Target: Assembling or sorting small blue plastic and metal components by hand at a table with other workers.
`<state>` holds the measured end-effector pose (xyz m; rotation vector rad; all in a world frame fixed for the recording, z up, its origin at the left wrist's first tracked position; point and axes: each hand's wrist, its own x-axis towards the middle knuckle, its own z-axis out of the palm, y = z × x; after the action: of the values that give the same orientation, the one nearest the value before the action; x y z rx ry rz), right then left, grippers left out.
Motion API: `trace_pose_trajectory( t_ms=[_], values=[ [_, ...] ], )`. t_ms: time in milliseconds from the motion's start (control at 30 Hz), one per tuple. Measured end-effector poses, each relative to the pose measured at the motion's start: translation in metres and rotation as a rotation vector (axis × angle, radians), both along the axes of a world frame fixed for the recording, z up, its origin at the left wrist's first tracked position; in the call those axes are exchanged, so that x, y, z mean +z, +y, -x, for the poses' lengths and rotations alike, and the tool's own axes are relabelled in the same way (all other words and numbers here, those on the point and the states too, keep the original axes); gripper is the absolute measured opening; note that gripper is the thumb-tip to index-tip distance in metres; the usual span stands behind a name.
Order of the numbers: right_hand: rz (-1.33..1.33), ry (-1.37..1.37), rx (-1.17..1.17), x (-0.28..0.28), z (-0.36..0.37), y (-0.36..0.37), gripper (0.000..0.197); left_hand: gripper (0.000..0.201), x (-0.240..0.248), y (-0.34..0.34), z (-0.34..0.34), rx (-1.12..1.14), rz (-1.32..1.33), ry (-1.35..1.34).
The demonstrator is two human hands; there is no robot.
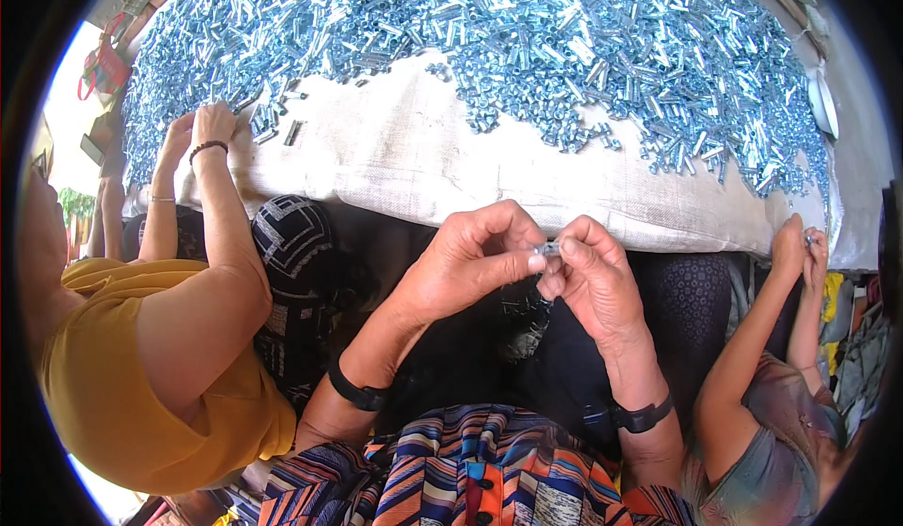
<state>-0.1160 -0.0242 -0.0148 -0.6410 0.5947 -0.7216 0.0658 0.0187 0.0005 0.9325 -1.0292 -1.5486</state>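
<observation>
Over my lap, just off the near edge of the table, both my hands meet at a small shiny silver metal tube (pixel 548 250). The thumb and forefinger of my left hand (pixel 470 255) pinch one end of it. My right hand (pixel 600 282) grips the other end, its fingers curled and closed. Fingertips cover much of the piece, so its exact shape is hard to make out. Beyond my hands lies a broad heap of small bluish-silver metal tubes (pixel 527 42), spread on a pale woven cloth (pixel 404 164).
A person in a mustard top (pixel 160 385) sits close on my left, hands at the heap's edge. Another person (pixel 767 423) sits at my right, hands near the cloth's right corner. A few loose tubes (pixel 294 132) lie apart on the cloth.
</observation>
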Motion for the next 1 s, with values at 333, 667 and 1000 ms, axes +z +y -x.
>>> trace_pose_trajectory(
  t_ms=[333,667,1000],
  values=[
    [-0.047,-0.12,-0.091,0.008,-0.008,-0.001,0.009,0.017,-0.003,-0.003,-0.002,0.119,-0.063,0.077],
    [0.003,-0.078,-0.11,0.012,-0.012,0.009,0.009,0.014,-0.003,0.003,-0.005,0.094,-0.084,0.119],
    [0.046,0.011,-0.058,0.012,-0.009,0.009,0.009,0.016,0.009,0.007,-0.014,0.025,-0.093,-0.121]
  ],
)
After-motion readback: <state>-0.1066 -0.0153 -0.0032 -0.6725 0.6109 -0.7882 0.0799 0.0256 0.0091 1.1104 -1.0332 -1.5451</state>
